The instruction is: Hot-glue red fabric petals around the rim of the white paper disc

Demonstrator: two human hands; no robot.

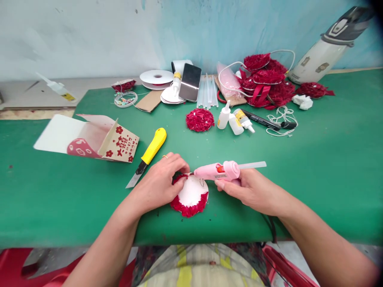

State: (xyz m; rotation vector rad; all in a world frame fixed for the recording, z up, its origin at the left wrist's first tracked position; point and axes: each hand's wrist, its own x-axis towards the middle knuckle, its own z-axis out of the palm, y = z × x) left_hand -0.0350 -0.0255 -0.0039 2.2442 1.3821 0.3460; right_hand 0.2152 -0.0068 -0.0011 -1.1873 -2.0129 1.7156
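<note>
A pink hot glue gun [215, 171] with a clear glue stick [253, 165] out of its back is held in my right hand [257, 189]. Its nozzle points left, at the upper rim of a round white disc [191, 191]. Gathered red ribbon [190, 209] runs along the disc's lower and left edge, leaving the upper right rim bare. My left hand [164, 181] is closed, thumb and fingers pinching the red ribbon at the disc's upper left, close to the nozzle. The fingertips partly hide the ribbon's end. Left of that hand lies a yellow utility knife [152, 147].
An open printed box [119, 141] stands at the left. Beyond my hands are a finished red rosette [200, 120], small glue bottles [224, 115], a black marker [260, 118], a phone [190, 81], glue sticks [207, 91], a ribbon spool [156, 76], piled rosettes [266, 79] and a tumbler [317, 56].
</note>
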